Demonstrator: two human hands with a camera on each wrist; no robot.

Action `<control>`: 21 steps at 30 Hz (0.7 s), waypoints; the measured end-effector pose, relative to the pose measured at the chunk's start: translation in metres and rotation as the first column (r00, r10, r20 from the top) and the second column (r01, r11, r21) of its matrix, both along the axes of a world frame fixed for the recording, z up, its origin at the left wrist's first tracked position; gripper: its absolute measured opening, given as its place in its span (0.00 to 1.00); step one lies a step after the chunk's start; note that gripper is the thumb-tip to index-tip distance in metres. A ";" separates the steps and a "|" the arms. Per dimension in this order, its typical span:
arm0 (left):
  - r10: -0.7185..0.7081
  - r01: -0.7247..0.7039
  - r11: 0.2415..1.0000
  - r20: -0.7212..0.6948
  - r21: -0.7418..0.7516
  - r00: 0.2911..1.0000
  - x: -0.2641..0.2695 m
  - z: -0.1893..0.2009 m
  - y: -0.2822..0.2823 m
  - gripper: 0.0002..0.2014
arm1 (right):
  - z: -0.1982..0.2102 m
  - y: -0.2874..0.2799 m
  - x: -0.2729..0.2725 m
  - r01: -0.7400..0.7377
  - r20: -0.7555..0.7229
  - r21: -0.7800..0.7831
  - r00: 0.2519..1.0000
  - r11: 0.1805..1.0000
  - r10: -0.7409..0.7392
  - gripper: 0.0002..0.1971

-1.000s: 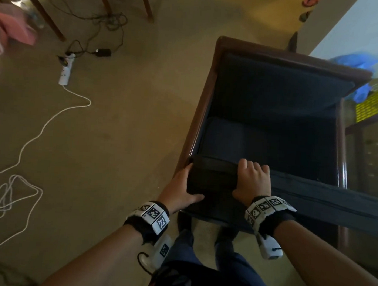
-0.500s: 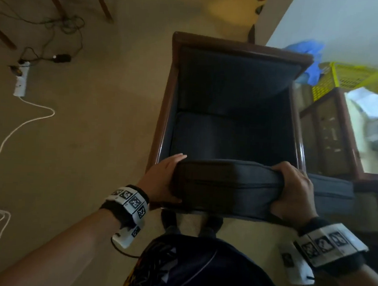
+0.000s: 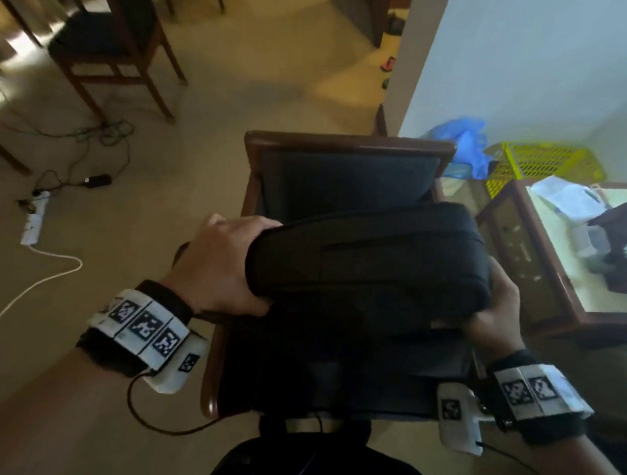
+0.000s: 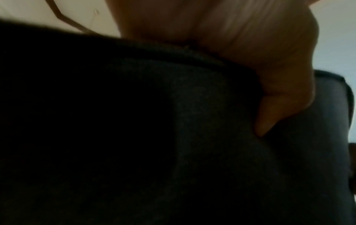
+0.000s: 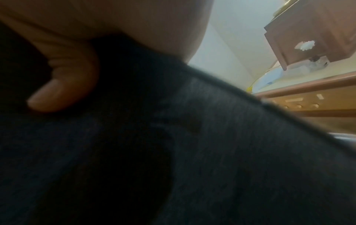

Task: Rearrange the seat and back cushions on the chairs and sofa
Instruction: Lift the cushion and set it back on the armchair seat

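Head view: both hands hold a dark seat cushion raised above the wooden armchair, the left hand curled round its left end, the right hand grasping its right end. A low wooden bench stands just right of the chair. Left wrist view: a thumb presses into dark fabric. Right wrist view: curled fingers dig into the cushion's cloth.

Open floor left of the armchair; a side table crowds its right.
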State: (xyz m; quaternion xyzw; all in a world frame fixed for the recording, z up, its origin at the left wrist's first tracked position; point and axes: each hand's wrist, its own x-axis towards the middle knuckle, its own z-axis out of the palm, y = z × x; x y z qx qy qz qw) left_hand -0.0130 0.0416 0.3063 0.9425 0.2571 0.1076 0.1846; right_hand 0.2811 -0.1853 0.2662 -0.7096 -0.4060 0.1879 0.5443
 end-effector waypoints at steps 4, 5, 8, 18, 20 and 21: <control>0.040 -0.031 0.998 -0.192 0.046 0.981 0.007 0.005 0.000 0.50 | -0.022 0.006 -0.008 -0.126 -0.164 -0.003 0.979 0.992 0.124 0.44; 0.047 -0.037 0.998 -0.272 0.045 0.961 0.009 -0.008 -0.004 0.50 | -0.029 0.006 -0.011 -0.179 -0.208 -0.019 0.963 0.984 0.171 0.49; 0.078 -0.067 0.997 -0.330 0.045 0.941 0.015 -0.049 -0.019 0.51 | -0.029 0.010 -0.015 -0.244 -0.211 -0.082 0.952 0.966 0.222 0.56; 0.171 -0.157 0.984 -0.194 0.085 0.966 0.035 -0.058 -0.038 0.53 | -0.010 0.064 -0.060 0.261 0.619 -0.556 0.763 0.789 0.184 0.31; 0.199 -0.186 0.976 -0.114 0.114 0.973 0.024 -0.052 -0.040 0.50 | -0.020 0.062 -0.059 0.355 0.712 -0.424 0.699 0.833 0.065 0.27; 0.238 -0.230 0.967 -0.064 0.113 0.969 0.016 -0.049 -0.041 0.48 | -0.023 0.059 -0.053 0.380 0.715 -0.385 0.699 0.841 0.012 0.26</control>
